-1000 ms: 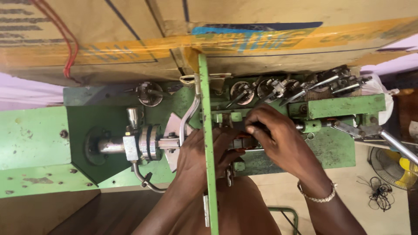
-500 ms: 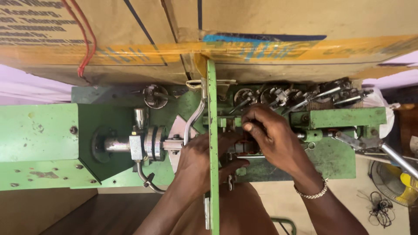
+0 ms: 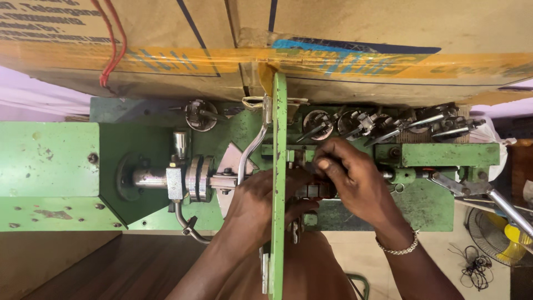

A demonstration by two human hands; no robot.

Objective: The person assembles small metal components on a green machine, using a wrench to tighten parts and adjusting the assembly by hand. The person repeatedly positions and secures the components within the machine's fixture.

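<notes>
A green metal machine (image 3: 50, 166) lies across the view, with a thin green upright plate (image 3: 278, 128) standing in its middle. My left hand (image 3: 251, 201) reaches from the left past that plate; its fingers wrap a small dark metal block (image 3: 315, 191) and are partly hidden by the plate. My right hand (image 3: 355, 179) comes from the right, with its fingertips pinched together on the top of the same block. A metal bracelet (image 3: 397, 248) is on my right wrist.
A steel shaft with a collar (image 3: 183, 179) and a curved steel lever (image 3: 252, 147) sit left of the plate. Several metal clamps and tools (image 3: 383, 125) lie along the back. A big cardboard box (image 3: 355, 44) overhangs the machine. A fan (image 3: 497, 236) stands on the floor at right.
Both hands stay at the dark block beside the plate. My right fingers have shifted slightly on it, and the view has drifted a little.
</notes>
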